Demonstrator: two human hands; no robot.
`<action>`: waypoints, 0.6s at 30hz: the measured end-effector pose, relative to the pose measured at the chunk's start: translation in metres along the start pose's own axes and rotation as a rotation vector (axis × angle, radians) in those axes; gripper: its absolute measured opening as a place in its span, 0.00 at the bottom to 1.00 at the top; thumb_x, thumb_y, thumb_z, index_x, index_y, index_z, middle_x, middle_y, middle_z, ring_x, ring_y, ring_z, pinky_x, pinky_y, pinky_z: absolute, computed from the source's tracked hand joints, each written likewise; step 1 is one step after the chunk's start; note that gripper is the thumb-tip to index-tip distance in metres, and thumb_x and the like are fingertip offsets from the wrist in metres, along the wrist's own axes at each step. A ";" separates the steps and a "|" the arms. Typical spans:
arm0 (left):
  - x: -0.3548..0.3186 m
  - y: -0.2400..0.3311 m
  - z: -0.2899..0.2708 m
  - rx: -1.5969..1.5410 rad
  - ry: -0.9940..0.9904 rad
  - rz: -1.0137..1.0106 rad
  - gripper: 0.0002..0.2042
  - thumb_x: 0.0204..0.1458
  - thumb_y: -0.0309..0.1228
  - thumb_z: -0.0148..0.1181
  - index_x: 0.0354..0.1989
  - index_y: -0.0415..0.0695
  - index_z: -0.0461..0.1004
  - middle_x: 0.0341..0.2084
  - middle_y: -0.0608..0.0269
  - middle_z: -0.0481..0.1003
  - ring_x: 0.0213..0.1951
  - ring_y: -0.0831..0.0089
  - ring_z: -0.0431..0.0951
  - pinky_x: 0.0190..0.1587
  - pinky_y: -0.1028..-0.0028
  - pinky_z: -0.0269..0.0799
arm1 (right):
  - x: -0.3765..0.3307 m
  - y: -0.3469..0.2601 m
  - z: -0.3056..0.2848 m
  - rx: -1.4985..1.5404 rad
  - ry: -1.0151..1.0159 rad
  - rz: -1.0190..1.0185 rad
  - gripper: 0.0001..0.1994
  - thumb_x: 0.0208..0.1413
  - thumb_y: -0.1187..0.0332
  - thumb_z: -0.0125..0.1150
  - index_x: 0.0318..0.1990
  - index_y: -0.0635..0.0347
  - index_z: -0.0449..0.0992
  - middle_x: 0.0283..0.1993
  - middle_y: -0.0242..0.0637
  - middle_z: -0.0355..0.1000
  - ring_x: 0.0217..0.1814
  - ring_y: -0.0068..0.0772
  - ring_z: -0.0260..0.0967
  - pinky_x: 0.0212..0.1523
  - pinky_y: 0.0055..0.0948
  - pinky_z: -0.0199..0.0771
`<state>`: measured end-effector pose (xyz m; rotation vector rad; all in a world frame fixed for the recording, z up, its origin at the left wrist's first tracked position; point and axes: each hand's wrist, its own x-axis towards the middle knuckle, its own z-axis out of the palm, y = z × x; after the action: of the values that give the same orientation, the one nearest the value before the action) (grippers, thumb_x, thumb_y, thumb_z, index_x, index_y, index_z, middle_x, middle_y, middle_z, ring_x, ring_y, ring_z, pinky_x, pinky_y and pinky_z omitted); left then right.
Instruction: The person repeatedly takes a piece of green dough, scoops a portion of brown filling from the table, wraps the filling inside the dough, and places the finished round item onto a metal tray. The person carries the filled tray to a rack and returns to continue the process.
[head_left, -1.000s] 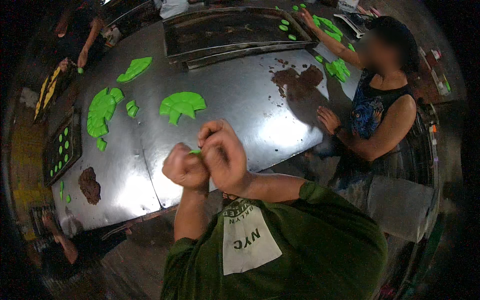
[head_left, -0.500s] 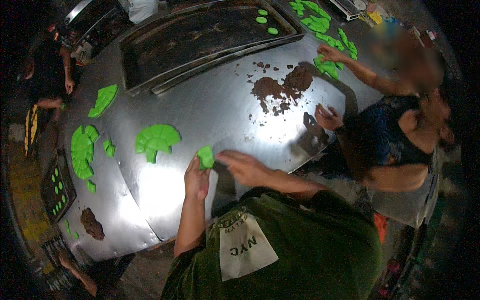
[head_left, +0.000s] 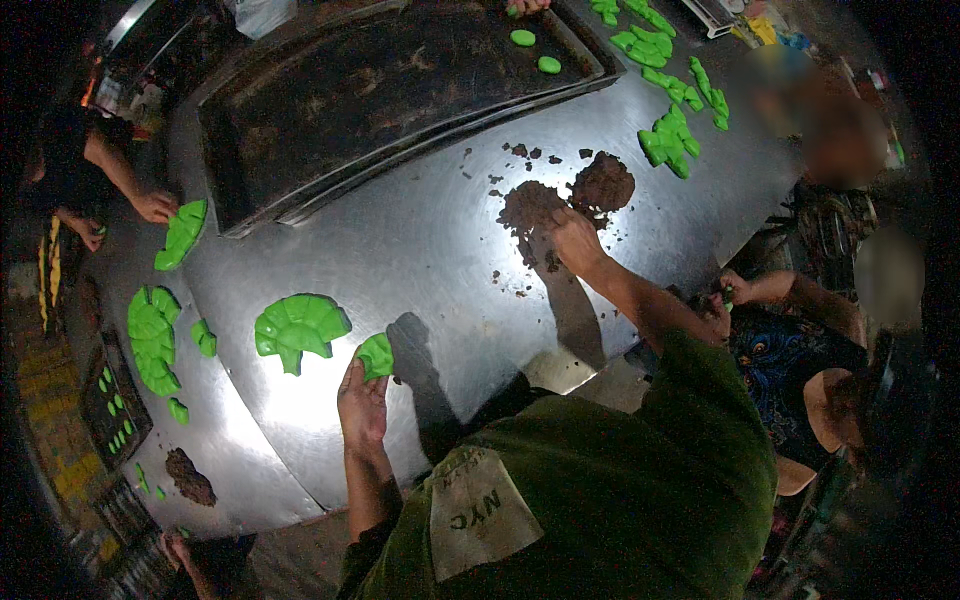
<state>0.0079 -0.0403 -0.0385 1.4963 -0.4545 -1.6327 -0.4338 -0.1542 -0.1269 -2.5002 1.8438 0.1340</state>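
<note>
At the near side of the table, our left hand is partly closed. Its thumb and fingers support a dough piece, flat and green, held just above the metal surface. The dough piece is a thin, unfilled patch; we judge its shaping to be not yet done.

Just beyond and to the left lies the near slab, scored into wedges, with a gap in its lower edge. Most of it remains to be used. The left slab lies farther left, also scored, with a small offcut beside it.

Our right hand reaches forward, fingers curled down at the brown mix. The fingers touch the crumbs; we cannot tell whether they have hold of any. Ample mix remains, including a rounder mound just beside it.

At the left edge, the small tray bears a group of green ovals, which we take as completed units.

At the far side, the large tray is mostly unfilled: two ovals lie near its right end. More dough lies right of this tray in irregular strips. We judge the work to be at an early stage.
</note>
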 end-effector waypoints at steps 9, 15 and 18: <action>-0.056 0.006 -0.015 -0.353 -0.135 0.035 0.21 0.66 0.37 0.45 0.61 0.35 0.64 0.56 0.51 0.69 0.57 0.62 0.70 0.61 0.67 0.66 | -0.032 -0.060 -0.072 1.657 -0.171 0.518 0.13 0.56 0.66 0.63 0.43 0.68 0.79 0.34 0.37 0.78 0.35 0.29 0.74 0.40 0.29 0.74; -0.096 0.020 -0.004 -0.355 -0.235 0.067 0.22 0.68 0.40 0.39 0.61 0.36 0.62 0.57 0.52 0.68 0.59 0.63 0.68 0.64 0.64 0.60 | -0.099 -0.241 -0.166 1.786 -0.058 0.109 0.09 0.56 0.75 0.62 0.43 0.68 0.79 0.43 0.43 0.78 0.45 0.33 0.76 0.50 0.31 0.76; -0.123 0.027 0.002 -0.373 -0.330 0.139 0.22 0.67 0.39 0.41 0.62 0.36 0.63 0.56 0.54 0.69 0.57 0.64 0.70 0.61 0.67 0.65 | -0.111 -0.292 -0.199 1.069 0.483 -0.201 0.08 0.54 0.76 0.63 0.42 0.67 0.80 0.41 0.44 0.78 0.44 0.36 0.76 0.46 0.30 0.76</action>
<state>0.0053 0.0392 0.0595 0.9066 -0.3949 -1.7452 -0.1776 0.0231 0.0738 -1.9331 1.1758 -1.1951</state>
